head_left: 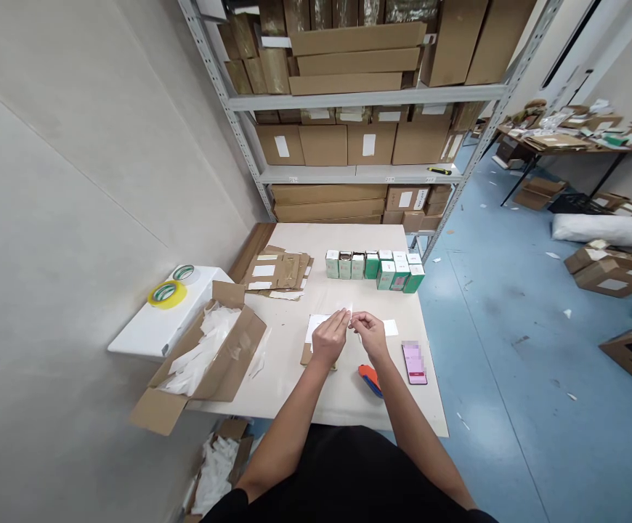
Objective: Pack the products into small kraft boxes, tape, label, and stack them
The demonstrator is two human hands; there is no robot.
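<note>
My left hand [331, 337] and my right hand [370, 334] meet above the middle of the table, fingertips pinched close together. Between them is a small white piece [350, 308], thin like paper or film; its exact kind is too small to make out. Beneath my left hand lie a white sheet [314, 328] and a brown cardboard piece [306, 354], both partly hidden. A white card [391, 327] rests just right of my right hand. Near my right forearm is an orange and blue tool [369, 379], partly covered by it.
Several small green and white boxes [386, 274] stand at the table's back right. Flattened cardboard [280, 272] is stacked back left. An open carton [240, 356] of white plastic bags sits left, near tape rolls [166, 293]. A phone [415, 362] lies right. Shelving [359, 174] rises behind.
</note>
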